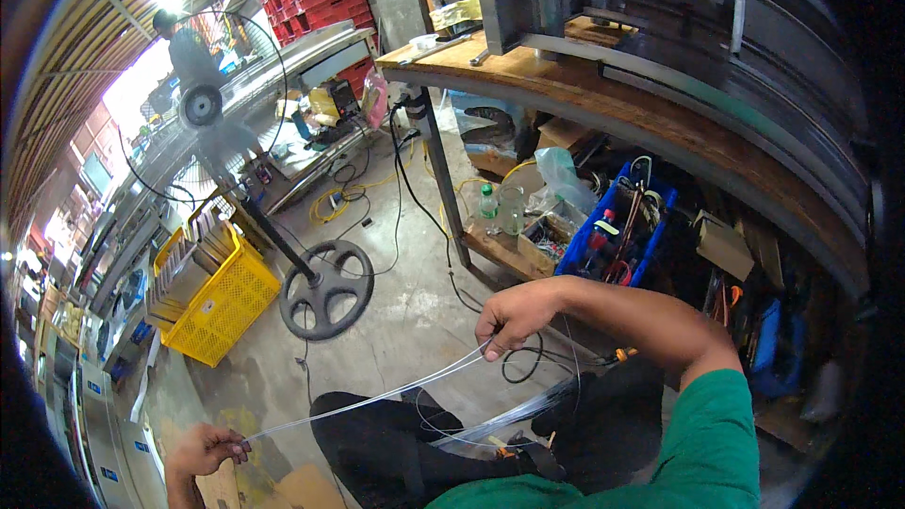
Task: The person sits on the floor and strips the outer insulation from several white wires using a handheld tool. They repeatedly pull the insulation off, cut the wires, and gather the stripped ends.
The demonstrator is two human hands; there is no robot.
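A few thin, pale, shiny strands [377, 389] run between my hands, almost straight; whether they are wire or plastic line I cannot tell. Low on the left, my left hand [209, 450] pinches one end of them. My right hand [518, 314] is closed on the other end, higher up and right of the middle. A loose strand curls below my right hand. Across my lap, over dark trousers [377, 452], lies a bundle of similar strands [537, 405]. Close to it is a small tool with orange parts [505, 449], partly hidden.
A pedestal fan [325, 289] and a yellow crate [226, 320] holding flat panels stand ahead on the left. On the right is a wooden-topped workbench [603, 85], with a blue bin [613, 217] and bottles beneath. Cables cross the floor. Another person [193, 57] stands far back.
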